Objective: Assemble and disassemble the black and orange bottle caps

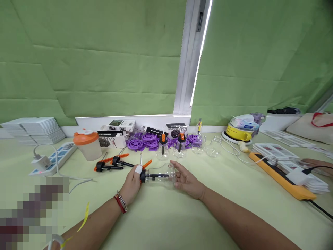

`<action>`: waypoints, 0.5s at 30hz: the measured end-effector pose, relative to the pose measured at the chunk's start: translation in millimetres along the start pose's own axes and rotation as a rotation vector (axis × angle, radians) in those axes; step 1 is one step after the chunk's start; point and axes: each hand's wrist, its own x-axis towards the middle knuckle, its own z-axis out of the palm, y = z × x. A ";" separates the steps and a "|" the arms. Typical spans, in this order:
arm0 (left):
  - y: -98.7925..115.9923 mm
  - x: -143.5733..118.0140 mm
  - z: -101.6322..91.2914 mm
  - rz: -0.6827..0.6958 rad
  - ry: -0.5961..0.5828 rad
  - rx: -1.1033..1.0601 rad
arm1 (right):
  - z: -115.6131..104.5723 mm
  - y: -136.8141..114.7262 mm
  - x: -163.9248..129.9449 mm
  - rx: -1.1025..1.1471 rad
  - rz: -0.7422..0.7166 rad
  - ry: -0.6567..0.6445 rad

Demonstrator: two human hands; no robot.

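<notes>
A clear bottle [166, 183] lies sideways in front of me, with a black rod running inside it. My left hand [132, 186], a white wrap on its thumb, is closed on the black dispenser head [143, 175] at the bottle's neck. An orange lever [147, 164] sticks out beyond that head. At the other end, my right hand [187, 180] curls its fingers and thumb round the bottle's base. Two loose black heads with orange levers, one nearer [108, 167] and one farther [122, 161], lie left of my hands. Behind stand bottles with heads fitted [163, 151] and one bare bottle [213, 149].
Purple plastic parts [143, 141] are heaped at the back beside cartons [114, 140]. An orange-lidded cup [88, 146] and a power strip [59, 158] stand left. An orange power strip [283, 177], stacked white cards [273, 151] and a yellow pot [238, 132] are right, near another person's hand [318, 163].
</notes>
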 end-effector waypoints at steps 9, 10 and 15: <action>-0.7 -3.9 0.2 0.035 -0.010 0.016 | 0.0 1.5 2.4 -0.117 0.074 0.023; -0.5 -3.3 -0.1 0.035 -0.015 0.017 | 0.5 0.9 2.1 -0.138 0.062 0.023; 0.1 -0.1 -0.6 0.019 -0.003 -0.003 | 1.3 -2.0 -1.2 -0.104 0.006 0.030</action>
